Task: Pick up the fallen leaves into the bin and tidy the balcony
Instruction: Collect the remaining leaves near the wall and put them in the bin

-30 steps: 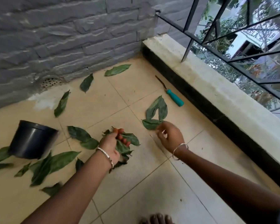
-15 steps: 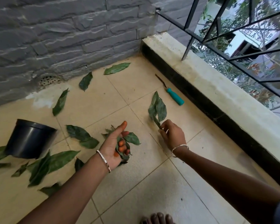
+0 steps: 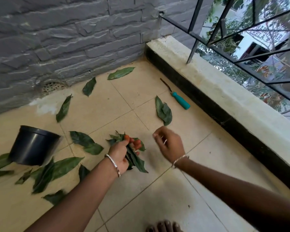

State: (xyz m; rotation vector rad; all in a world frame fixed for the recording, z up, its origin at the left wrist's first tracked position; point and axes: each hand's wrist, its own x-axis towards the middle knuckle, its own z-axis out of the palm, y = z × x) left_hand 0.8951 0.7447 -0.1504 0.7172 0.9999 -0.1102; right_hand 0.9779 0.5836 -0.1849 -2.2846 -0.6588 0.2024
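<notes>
Green fallen leaves lie scattered over the beige tiled floor (image 3: 182, 190). My left hand (image 3: 119, 153) is shut on a bunch of leaves (image 3: 136, 160) low over the tiles, at the centre of the view. My right hand (image 3: 168, 144), motion-blurred with fingers loosely curled, hovers just right of it with nothing visible in it. Two overlapping leaves (image 3: 163, 111) lie just beyond its fingertips. The black plastic bin (image 3: 33, 145) stands at the left, with several leaves (image 3: 57, 169) around its base.
A teal-handled tool (image 3: 181, 102) lies by the low ledge (image 3: 224, 91) on the right, below a black metal railing (image 3: 241, 64). A grey stone wall (image 3: 65, 39) with a floor drain (image 3: 52, 86) closes the far side. Toes (image 3: 164, 227) show at the bottom edge.
My right hand lifted the leaves near the tool, then drew back toward my left hand; two leaves lie there now. My left hand closed over its bunch, which looks fuller.
</notes>
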